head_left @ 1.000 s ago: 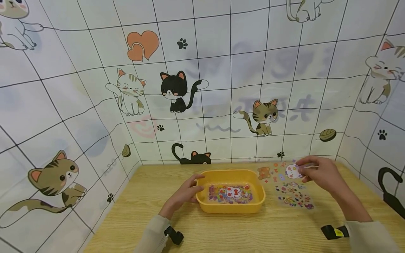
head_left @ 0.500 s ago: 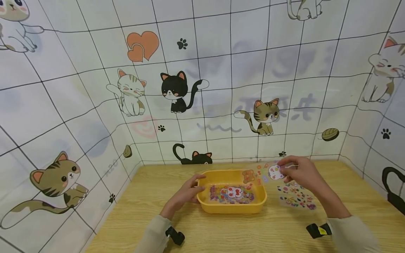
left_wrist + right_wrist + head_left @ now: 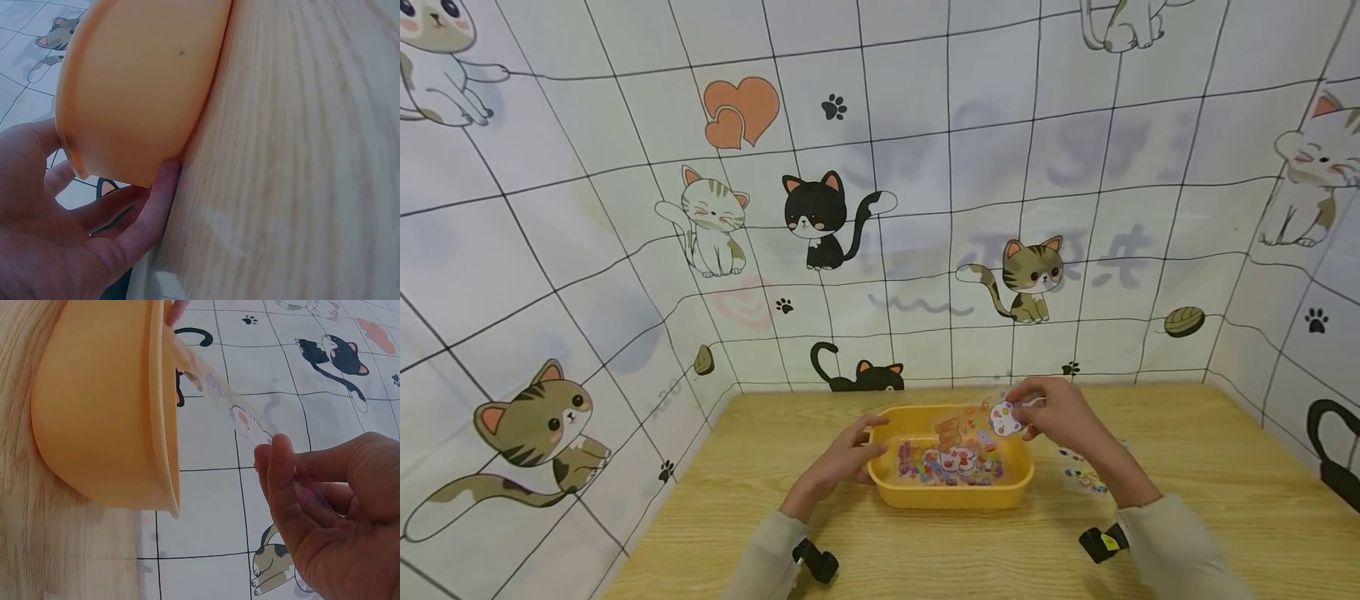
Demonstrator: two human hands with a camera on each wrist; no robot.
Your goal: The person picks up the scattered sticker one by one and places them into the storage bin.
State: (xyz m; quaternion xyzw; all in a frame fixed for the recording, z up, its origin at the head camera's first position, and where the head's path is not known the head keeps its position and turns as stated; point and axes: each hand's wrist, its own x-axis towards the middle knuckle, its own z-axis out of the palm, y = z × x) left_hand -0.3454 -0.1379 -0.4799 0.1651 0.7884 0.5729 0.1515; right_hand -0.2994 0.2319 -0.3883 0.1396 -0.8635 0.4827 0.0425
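A yellow plastic basin (image 3: 951,497) stands on the wooden table, with colourful sticker sheets (image 3: 917,471) lying inside it. My left hand (image 3: 842,457) grips its left end; in the left wrist view the thumb hooks over the rim while the other fingers press the outer wall. Between thumb and fingers, my right hand (image 3: 1056,412) pinches a clear sticker sheet (image 3: 950,432) by its right end. That sheet, printed with a brown bear and a white animal face, slants down over the basin's opening. In the right wrist view the sheet (image 3: 215,387) reaches past the basin's rim.
Another clear sticker sheet (image 3: 1084,475) lies on the table (image 3: 760,517) right of the basin, partly hidden behind the right forearm. A white cat-print backdrop (image 3: 917,250) closes off the back and both sides.
My right hand has moved left from over the table's right side, bringing the pinched sticker sheet over the basin. My left hand has stayed on the basin's left end.
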